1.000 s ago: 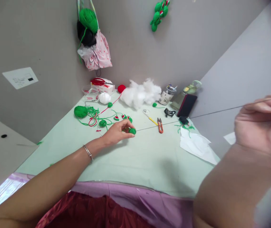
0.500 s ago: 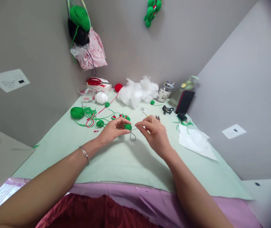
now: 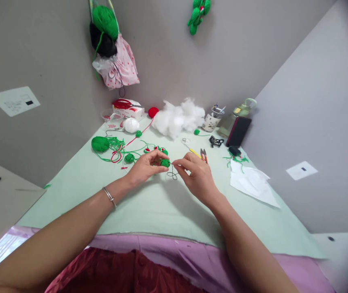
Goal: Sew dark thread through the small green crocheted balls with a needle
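Note:
Between the thumb and fingers of my left hand (image 3: 145,167) is a small green crocheted piece (image 3: 164,162), held just above the table. My right hand (image 3: 196,173) is closed in a pinch at the piece's right side. A thin needle (image 3: 170,163) shows between its fingertips and the green yarn; most of it is hidden. Dark thread (image 3: 172,176) hangs in loops below the fingertips. Behind my left hand lie small red-and-green crocheted pieces (image 3: 162,149), and a small green ball (image 3: 129,158) sits to its left.
Beyond my right hand lie a yellow-handled crochet hook (image 3: 194,153) and thread snips (image 3: 203,155). White stuffing (image 3: 177,118), a green yarn ball (image 3: 100,144), a pen cup (image 3: 212,120), a black hair claw (image 3: 216,141), a leaning phone (image 3: 238,131) and white paper (image 3: 250,183) surround the work area.
My right hand has moved slightly left, closer to the green piece, shortening the gap between them. The hanging dark thread has changed from one long loop to smaller crossed loops.

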A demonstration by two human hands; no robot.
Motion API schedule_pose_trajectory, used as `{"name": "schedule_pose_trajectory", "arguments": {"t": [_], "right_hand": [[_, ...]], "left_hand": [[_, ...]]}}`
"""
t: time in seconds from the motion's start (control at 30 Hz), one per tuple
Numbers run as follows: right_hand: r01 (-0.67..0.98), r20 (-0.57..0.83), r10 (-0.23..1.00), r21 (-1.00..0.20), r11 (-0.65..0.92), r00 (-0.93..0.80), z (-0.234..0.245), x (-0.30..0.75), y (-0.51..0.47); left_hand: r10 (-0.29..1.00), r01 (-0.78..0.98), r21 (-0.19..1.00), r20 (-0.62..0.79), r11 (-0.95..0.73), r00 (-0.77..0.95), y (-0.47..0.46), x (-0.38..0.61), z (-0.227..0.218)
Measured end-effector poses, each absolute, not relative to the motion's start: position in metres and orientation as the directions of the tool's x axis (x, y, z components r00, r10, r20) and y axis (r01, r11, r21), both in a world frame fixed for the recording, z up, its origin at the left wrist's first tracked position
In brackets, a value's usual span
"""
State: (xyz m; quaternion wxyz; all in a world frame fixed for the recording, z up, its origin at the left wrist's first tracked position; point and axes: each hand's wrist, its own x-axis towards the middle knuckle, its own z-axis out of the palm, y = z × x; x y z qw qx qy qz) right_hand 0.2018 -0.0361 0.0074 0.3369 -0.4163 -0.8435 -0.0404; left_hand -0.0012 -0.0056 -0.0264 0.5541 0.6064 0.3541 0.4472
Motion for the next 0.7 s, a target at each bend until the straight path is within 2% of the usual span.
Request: {"name": "schedule_pose_trajectory", "arguments": {"t": [0.17, 0.27, 0.4, 0.53, 0.6, 0.7], "right_hand": [[0.745, 0.557, 0.682, -0.16, 0.648, -0.474, 0.01, 0.199, -0.038], [0.738, 0.521, 0.702, -0.186, 0.648, -0.485, 0.009, 0.197, -0.039], [0.708, 0.474, 0.778, -0.371, 0.601, -0.413, 0.008, 0.194, -0.039], [0.634, 0.35, 0.886, -0.619, 0.463, -0.305, 0.009, 0.192, -0.038], [0.549, 0.256, 0.931, -0.754, 0.361, -0.261, 0.01, 0.191, -0.036], [0.329, 0.137, 0.962, -0.92, 0.211, -0.236, 0.007, 0.187, -0.033]], "left_hand": [[0.927, -0.006, 0.98, 0.192, -0.2, 0.321, -0.008, 0.001, -0.026], [0.936, 0.026, 0.976, 0.201, -0.217, 0.291, -0.01, 0.003, -0.025], [0.94, 0.0, 0.98, 0.191, -0.199, 0.283, -0.011, 0.003, -0.024], [0.946, -0.023, 0.977, 0.21, -0.211, 0.247, -0.011, 0.003, -0.021], [0.948, -0.041, 0.973, 0.231, -0.227, 0.218, -0.012, 0.003, -0.02], [0.953, -0.07, 0.967, 0.253, -0.244, 0.166, -0.014, 0.005, -0.021]]}}
